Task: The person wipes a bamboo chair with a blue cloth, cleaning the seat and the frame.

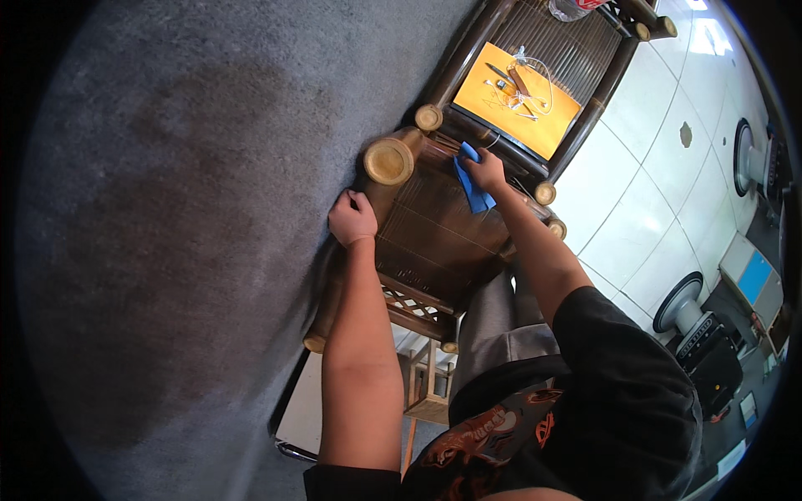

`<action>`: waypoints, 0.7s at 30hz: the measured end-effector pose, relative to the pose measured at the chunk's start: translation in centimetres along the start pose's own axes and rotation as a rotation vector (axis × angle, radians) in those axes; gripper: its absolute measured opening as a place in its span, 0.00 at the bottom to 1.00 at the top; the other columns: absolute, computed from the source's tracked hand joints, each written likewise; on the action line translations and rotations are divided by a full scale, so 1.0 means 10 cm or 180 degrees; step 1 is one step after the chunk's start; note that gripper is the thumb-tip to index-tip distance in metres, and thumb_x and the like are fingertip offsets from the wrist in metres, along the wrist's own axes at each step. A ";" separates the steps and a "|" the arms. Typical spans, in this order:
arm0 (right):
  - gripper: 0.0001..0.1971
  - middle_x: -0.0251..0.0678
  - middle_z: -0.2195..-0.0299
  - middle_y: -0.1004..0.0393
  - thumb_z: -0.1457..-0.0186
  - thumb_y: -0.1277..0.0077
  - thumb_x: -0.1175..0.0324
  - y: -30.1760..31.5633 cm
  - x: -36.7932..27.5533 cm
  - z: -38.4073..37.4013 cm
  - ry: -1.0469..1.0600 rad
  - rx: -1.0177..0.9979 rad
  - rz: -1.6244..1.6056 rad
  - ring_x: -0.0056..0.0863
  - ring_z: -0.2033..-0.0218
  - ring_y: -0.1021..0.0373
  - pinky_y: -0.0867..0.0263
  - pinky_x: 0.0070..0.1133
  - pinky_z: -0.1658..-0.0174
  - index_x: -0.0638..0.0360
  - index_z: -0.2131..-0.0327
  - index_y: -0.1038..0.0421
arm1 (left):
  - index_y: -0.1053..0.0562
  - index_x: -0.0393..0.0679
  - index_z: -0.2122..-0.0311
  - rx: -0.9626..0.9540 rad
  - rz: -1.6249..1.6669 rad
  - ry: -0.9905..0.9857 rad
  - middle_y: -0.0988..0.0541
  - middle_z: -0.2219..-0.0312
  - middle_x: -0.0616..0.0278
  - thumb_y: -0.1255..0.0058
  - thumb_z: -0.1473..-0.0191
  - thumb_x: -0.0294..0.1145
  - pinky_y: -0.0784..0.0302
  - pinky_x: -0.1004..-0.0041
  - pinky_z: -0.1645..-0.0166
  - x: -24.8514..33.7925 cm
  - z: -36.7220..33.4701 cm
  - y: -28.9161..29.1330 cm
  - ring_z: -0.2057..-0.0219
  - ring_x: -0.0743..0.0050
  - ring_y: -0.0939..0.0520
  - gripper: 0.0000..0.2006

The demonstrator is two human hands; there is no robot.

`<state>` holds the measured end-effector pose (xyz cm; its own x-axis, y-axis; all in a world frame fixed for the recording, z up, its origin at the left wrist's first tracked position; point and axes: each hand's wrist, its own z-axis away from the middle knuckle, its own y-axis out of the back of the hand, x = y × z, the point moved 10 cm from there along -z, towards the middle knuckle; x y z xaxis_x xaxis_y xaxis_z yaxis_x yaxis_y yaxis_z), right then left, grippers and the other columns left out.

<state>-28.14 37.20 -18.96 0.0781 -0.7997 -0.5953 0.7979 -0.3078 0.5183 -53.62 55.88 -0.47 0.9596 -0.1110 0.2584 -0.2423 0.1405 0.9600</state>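
Note:
A dark bamboo chair (434, 230) with a slatted seat and thick round pole ends stands in front of me. My right hand (487, 171) grips a folded blue cloth (476, 192) at the far side of the seat, by the crosspiece. The cloth hangs below my fingers over the slats. Beside the chair's thick left pole (389, 161), my left hand (353, 219) is closed, its fingers curled in next to the grey wall. Whether those fingers hold anything is hidden.
Beyond the chair, a bamboo table (576, 50) carries an orange sheet (468, 88) with cables and small tools, plus a clear bottle (572, 8). A grey wall (184, 209) runs along the left. Pale floor tiles (652, 150) and two round-based stands (678, 302) are at right.

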 end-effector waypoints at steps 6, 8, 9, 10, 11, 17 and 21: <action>0.24 0.50 0.67 0.26 0.56 0.50 0.51 -0.16 -0.07 -0.06 -0.0247 0.0113 0.0248 0.46 0.63 0.30 0.35 0.34 0.59 0.58 0.60 0.32 | 0.27 0.40 0.77 0.0017 0.0023 -0.0025 0.27 0.81 0.42 0.60 0.53 0.39 0.32 0.53 0.72 -0.02 -0.01 0.03 0.77 0.39 0.26 0.15; 0.24 0.50 0.68 0.26 0.55 0.50 0.50 -0.23 -0.12 0.01 -0.0178 0.0164 0.0349 0.46 0.63 0.30 0.35 0.35 0.59 0.57 0.59 0.33 | 0.27 0.40 0.77 0.0035 0.0150 -0.0116 0.26 0.82 0.43 0.60 0.53 0.39 0.31 0.53 0.73 0.01 -0.01 0.05 0.78 0.40 0.26 0.14; 0.24 0.50 0.68 0.26 0.55 0.51 0.49 -0.23 -0.14 0.03 -0.0114 0.0242 0.0437 0.46 0.63 0.30 0.35 0.35 0.60 0.56 0.59 0.34 | 0.27 0.40 0.77 0.0030 0.0167 -0.0096 0.26 0.82 0.43 0.60 0.53 0.39 0.31 0.53 0.73 0.02 -0.01 0.05 0.78 0.40 0.26 0.14; 0.24 0.50 0.68 0.26 0.55 0.51 0.49 -0.24 -0.14 0.02 -0.0109 0.0242 0.0463 0.46 0.63 0.30 0.35 0.35 0.60 0.56 0.59 0.34 | 0.26 0.40 0.77 -0.0015 0.0147 -0.0100 0.26 0.82 0.44 0.59 0.53 0.39 0.31 0.54 0.73 0.03 -0.02 0.03 0.78 0.40 0.26 0.14; 0.24 0.51 0.68 0.26 0.54 0.50 0.49 -0.26 -0.17 0.03 -0.0052 0.0250 0.0527 0.47 0.63 0.30 0.35 0.35 0.60 0.57 0.59 0.35 | 0.26 0.40 0.77 -0.0065 0.0113 -0.0103 0.26 0.82 0.44 0.59 0.53 0.39 0.31 0.54 0.73 0.02 -0.01 0.02 0.78 0.41 0.25 0.14; 0.22 0.52 0.69 0.27 0.53 0.51 0.51 -0.23 -0.18 -0.04 -0.0121 0.0260 0.0388 0.49 0.64 0.30 0.36 0.37 0.61 0.56 0.60 0.35 | 0.26 0.41 0.77 -0.0060 0.0017 -0.0169 0.26 0.82 0.45 0.60 0.52 0.40 0.31 0.54 0.75 0.00 -0.01 0.00 0.79 0.41 0.25 0.14; 0.20 0.53 0.71 0.27 0.52 0.53 0.51 -0.14 -0.20 -0.08 -0.0023 0.0702 0.0080 0.50 0.66 0.30 0.36 0.38 0.62 0.56 0.62 0.36 | 0.26 0.41 0.77 0.0021 -0.0029 -0.0150 0.25 0.81 0.45 0.59 0.53 0.40 0.30 0.54 0.74 -0.04 -0.04 0.00 0.79 0.41 0.25 0.14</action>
<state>-28.97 39.61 -18.98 0.0915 -0.8119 -0.5766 0.6456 -0.3925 0.6551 -53.98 56.30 -0.63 0.9540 -0.1586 0.2543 -0.2346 0.1327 0.9630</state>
